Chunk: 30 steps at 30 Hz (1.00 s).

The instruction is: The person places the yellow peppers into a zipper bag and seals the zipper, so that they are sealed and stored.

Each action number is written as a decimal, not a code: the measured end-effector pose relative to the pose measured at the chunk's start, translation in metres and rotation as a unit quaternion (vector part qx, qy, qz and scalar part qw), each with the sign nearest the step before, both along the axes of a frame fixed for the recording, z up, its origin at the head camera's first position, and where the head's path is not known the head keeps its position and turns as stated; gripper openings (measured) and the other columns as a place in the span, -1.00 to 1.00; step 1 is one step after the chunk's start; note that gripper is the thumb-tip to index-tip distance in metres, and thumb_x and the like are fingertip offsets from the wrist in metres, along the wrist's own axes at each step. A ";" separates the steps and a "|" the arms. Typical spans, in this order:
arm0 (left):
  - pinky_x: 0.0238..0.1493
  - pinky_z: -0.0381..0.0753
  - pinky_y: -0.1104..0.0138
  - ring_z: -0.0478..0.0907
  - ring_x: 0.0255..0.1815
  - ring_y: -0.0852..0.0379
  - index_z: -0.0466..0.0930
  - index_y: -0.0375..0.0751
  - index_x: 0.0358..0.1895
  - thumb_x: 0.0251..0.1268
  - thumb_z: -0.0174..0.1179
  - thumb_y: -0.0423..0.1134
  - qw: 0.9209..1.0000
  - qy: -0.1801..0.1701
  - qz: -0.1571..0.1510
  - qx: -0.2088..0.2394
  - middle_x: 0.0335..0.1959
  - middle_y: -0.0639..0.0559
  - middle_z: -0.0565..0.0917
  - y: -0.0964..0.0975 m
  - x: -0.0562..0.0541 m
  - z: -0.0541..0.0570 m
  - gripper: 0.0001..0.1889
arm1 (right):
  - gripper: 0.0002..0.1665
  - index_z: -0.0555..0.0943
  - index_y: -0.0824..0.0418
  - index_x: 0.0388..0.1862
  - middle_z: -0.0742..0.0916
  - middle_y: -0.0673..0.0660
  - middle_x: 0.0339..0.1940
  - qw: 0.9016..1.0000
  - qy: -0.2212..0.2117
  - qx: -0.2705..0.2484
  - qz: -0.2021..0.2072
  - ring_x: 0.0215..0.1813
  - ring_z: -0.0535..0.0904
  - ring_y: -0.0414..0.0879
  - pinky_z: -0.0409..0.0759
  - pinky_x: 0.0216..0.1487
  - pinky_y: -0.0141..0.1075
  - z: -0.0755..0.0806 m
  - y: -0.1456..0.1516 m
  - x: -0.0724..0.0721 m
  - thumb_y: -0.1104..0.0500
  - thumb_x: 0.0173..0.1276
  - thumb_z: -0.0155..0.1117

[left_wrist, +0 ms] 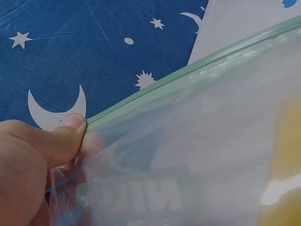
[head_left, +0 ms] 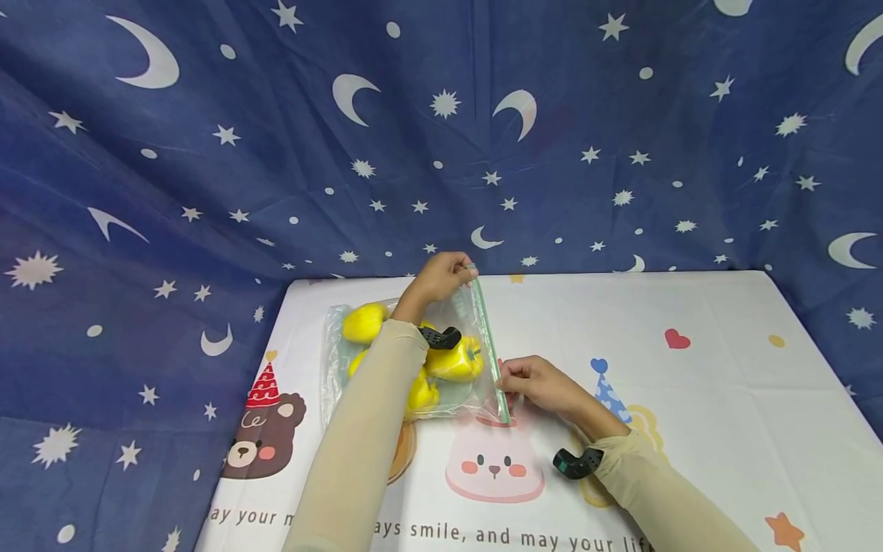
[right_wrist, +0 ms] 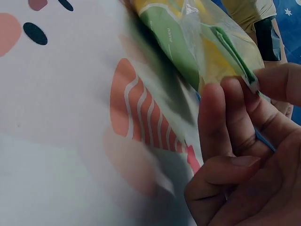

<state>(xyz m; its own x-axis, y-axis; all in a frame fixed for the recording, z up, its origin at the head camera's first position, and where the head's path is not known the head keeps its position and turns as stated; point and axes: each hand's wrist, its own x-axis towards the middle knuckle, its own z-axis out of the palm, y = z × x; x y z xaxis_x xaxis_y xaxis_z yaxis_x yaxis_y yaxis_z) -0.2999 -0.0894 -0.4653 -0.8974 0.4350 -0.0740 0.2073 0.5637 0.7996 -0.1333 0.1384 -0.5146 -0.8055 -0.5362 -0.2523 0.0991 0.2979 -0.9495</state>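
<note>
A clear zip bag (head_left: 451,399) with a green zip strip lies at the table's middle left, several yellow bell peppers (head_left: 457,360) inside it. Its strip runs along the right side. My left hand (head_left: 441,276) pinches the far corner of the strip between thumb and fingers; the left wrist view shows the thumb (left_wrist: 73,123) on the green edge. Lower on the same strip, my right hand (head_left: 541,383) pinches the edge. In the right wrist view the green strip (right_wrist: 233,52) runs into the fingertips, the other fingers curled below. My left forearm covers part of the bag.
A white printed cloth (head_left: 690,429) with cartoon animals and lettering covers the table. Behind it and at the left hangs a dark blue curtain (head_left: 441,199) with moons and stars. Each wrist wears a black band, such as the right one (head_left: 578,463).
</note>
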 end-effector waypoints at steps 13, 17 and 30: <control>-0.29 0.43 0.30 0.53 -0.30 0.06 0.58 -0.17 -0.17 0.56 0.15 -0.11 1.000 -0.013 0.026 -0.004 -0.30 -0.03 0.71 -0.002 -0.001 0.003 -0.81 | -0.69 0.56 0.45 -0.48 0.65 0.53 -0.52 0.992 -0.023 -0.040 0.119 -0.55 0.53 -0.15 0.20 -0.59 -0.48 -0.004 0.010 0.006 0.25 0.43 0.25; -0.33 0.41 0.31 0.48 -0.36 0.08 0.58 -0.16 -0.21 0.56 0.15 -0.11 1.000 -0.011 0.022 -0.001 -0.33 -0.02 0.70 -0.002 -0.002 0.001 -0.80 | -0.67 0.57 0.45 -0.46 0.66 0.52 -0.50 0.989 -0.031 -0.041 0.140 -0.53 0.52 -0.18 0.20 -0.59 -0.48 -0.003 0.013 0.006 0.22 0.45 0.26; -0.17 0.50 0.25 0.56 -0.27 0.04 0.59 -0.17 -0.18 0.57 0.13 -0.15 0.998 -0.038 0.031 0.031 -0.34 -0.03 0.71 -0.002 0.001 -0.001 -0.83 | -0.65 0.66 0.37 -0.36 0.75 0.39 -0.43 0.991 -0.042 0.003 0.127 -0.49 0.51 -0.12 0.24 -0.57 -0.49 -0.007 0.017 0.003 0.09 0.50 0.27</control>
